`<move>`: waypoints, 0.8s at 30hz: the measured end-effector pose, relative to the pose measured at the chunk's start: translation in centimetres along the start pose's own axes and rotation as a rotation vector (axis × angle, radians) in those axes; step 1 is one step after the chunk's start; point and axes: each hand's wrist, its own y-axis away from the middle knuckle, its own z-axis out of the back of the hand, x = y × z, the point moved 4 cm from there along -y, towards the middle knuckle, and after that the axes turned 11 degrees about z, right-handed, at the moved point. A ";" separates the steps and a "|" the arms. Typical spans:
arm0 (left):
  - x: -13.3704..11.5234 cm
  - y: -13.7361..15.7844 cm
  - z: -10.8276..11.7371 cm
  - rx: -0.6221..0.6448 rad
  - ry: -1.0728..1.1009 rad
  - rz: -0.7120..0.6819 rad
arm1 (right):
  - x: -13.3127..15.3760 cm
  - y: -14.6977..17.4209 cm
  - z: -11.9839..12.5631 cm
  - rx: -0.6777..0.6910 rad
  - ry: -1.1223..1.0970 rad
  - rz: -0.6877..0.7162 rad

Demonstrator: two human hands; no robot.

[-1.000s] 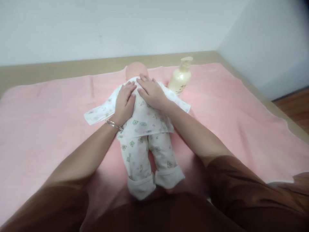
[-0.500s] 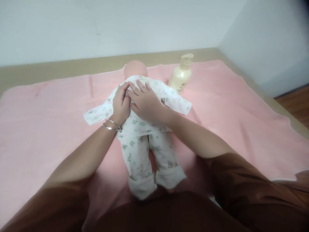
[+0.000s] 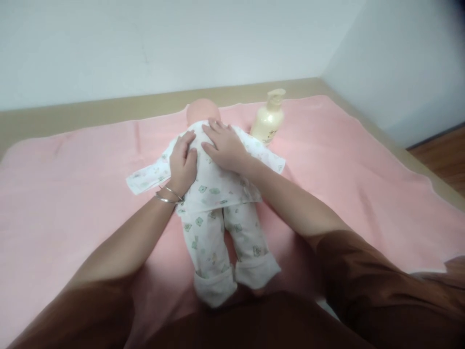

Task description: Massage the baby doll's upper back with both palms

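A baby doll (image 3: 218,191) in a white printed top and cuffed trousers lies with its back up, head away from me. My left hand (image 3: 183,162) rests on the left side of its upper back, thumb apart from the bent fingers, with bangles at the wrist. On the right side of the upper back lies my right hand (image 3: 227,146), its fingers spread flat on the cloth. Neither hand grips anything that I can see. Both of the doll's sleeves stretch out sideways, and its face is hidden.
Under the doll spreads a pink cloth (image 3: 83,208) over a tan surface (image 3: 90,115). A cream pump bottle (image 3: 268,118) stands upright beyond the doll's right sleeve. A pale wall (image 3: 174,43) rises behind, and another stands at the right, above a wooden floor (image 3: 443,152).
My right hand has slid to the right, away from my left hand, across the doll's upper back. My left hand stays at about the same place. The view has tilted slightly.
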 end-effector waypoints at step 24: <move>0.1 0.7 0.3 -0.065 -0.062 -0.094 | 1.1 0.4 -0.3 -0.114 0.055 -0.121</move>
